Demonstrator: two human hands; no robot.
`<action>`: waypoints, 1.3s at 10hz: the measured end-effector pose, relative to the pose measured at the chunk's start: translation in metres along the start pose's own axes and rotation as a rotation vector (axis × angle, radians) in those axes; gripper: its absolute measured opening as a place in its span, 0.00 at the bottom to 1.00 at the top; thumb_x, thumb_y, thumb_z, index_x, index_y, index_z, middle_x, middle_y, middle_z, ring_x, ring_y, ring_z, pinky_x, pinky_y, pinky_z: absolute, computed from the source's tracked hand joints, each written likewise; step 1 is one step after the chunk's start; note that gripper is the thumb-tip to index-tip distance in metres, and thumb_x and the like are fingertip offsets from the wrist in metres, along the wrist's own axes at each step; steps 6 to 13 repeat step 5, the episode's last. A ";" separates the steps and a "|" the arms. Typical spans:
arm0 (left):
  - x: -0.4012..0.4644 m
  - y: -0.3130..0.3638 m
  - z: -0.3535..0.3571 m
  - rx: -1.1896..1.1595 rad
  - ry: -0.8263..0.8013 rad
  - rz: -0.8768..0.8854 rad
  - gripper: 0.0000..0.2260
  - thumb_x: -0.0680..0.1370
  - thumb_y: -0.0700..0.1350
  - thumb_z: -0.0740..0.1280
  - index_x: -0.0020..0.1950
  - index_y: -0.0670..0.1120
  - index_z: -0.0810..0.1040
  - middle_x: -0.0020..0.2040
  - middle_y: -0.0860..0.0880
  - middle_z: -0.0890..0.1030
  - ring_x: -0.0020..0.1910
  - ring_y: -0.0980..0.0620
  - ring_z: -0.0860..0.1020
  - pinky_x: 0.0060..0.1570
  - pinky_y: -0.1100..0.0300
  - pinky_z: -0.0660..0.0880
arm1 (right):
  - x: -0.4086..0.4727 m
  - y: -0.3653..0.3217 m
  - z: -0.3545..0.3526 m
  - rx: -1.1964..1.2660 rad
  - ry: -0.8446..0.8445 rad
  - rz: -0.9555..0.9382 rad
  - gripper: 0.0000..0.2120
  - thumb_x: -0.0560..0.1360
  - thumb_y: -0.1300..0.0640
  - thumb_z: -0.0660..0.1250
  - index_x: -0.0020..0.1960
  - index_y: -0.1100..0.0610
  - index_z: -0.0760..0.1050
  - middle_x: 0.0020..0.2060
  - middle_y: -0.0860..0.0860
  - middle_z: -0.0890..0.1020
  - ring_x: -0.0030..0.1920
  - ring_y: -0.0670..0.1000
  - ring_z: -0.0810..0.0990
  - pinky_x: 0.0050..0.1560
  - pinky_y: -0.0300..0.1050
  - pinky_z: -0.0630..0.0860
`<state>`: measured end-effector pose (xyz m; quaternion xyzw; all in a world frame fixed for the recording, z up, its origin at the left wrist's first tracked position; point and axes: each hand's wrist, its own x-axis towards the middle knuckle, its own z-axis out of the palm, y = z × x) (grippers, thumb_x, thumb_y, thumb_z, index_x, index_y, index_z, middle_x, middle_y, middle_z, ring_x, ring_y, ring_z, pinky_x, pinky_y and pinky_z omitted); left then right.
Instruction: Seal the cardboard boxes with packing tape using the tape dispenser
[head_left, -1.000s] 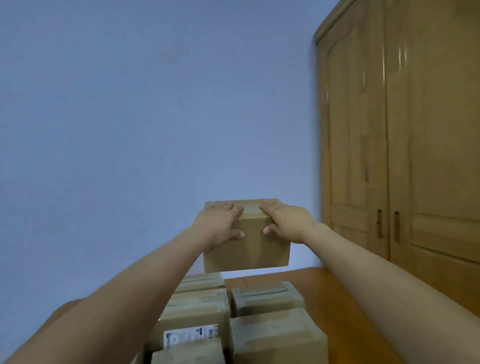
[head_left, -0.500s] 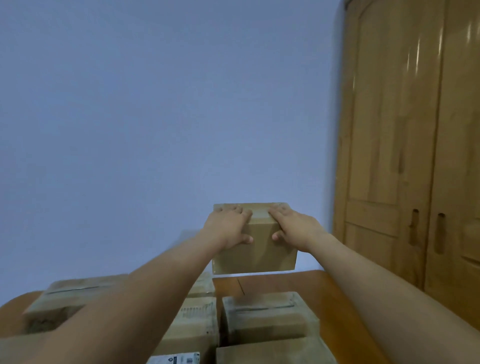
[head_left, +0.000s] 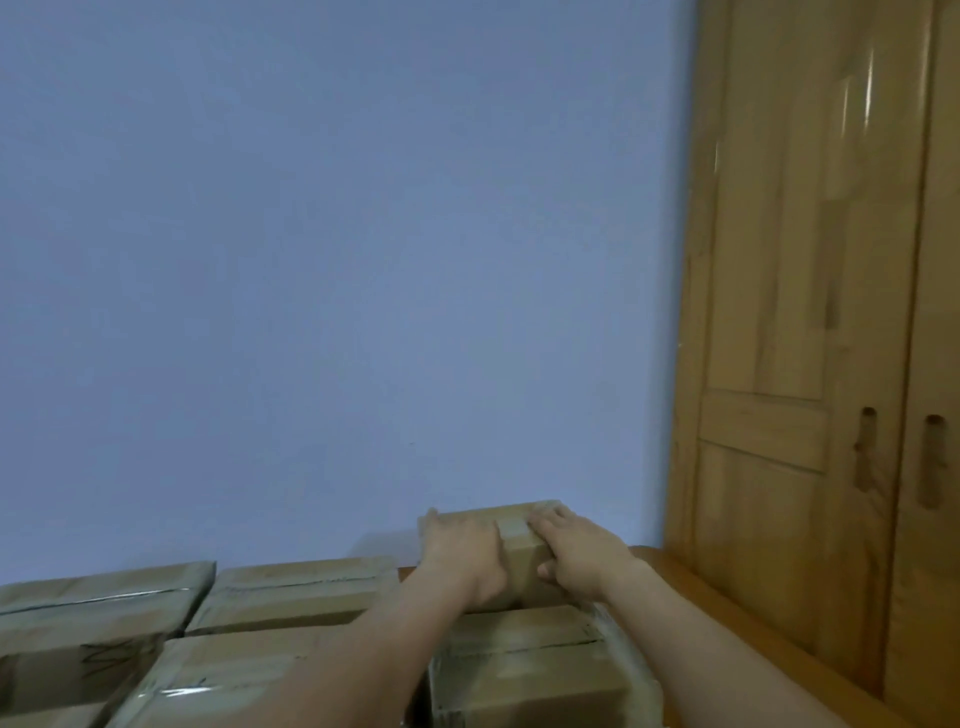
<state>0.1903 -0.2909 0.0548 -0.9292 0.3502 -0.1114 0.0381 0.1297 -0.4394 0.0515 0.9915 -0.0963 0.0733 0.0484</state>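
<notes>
Cardboard box (head_left: 511, 551) gripped by left hand (head_left: 460, 558) and right hand (head_left: 579, 553); markings illegible.

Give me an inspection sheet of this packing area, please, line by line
Surface: wooden table, mostly covered by boxes.
Job's things: small cardboard box held at the far end; taped boxes in rows nearer; tape dispenser not seen.
Clutter: nothing seen.
Hands: left hand and right hand grip the small box from either side.
Cables: nothing seen.
Surroundings: blue wall; wooden wardrobe at right.
</notes>
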 end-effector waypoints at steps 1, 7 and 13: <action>-0.001 0.004 0.015 -0.119 -0.168 -0.015 0.21 0.77 0.59 0.55 0.62 0.48 0.75 0.62 0.45 0.77 0.62 0.44 0.74 0.65 0.45 0.65 | 0.007 0.005 0.026 0.205 -0.185 0.075 0.27 0.79 0.50 0.60 0.76 0.48 0.57 0.77 0.52 0.54 0.75 0.56 0.56 0.73 0.51 0.56; -0.034 -0.003 -0.008 -0.076 -0.068 0.013 0.23 0.80 0.60 0.54 0.66 0.45 0.71 0.64 0.44 0.75 0.63 0.44 0.73 0.57 0.50 0.68 | -0.032 -0.011 -0.008 0.215 -0.004 0.062 0.25 0.81 0.45 0.57 0.75 0.52 0.61 0.74 0.48 0.64 0.72 0.50 0.63 0.70 0.46 0.61; -0.034 -0.003 -0.008 -0.076 -0.068 0.013 0.23 0.80 0.60 0.54 0.66 0.45 0.71 0.64 0.44 0.75 0.63 0.44 0.73 0.57 0.50 0.68 | -0.032 -0.011 -0.008 0.215 -0.004 0.062 0.25 0.81 0.45 0.57 0.75 0.52 0.61 0.74 0.48 0.64 0.72 0.50 0.63 0.70 0.46 0.61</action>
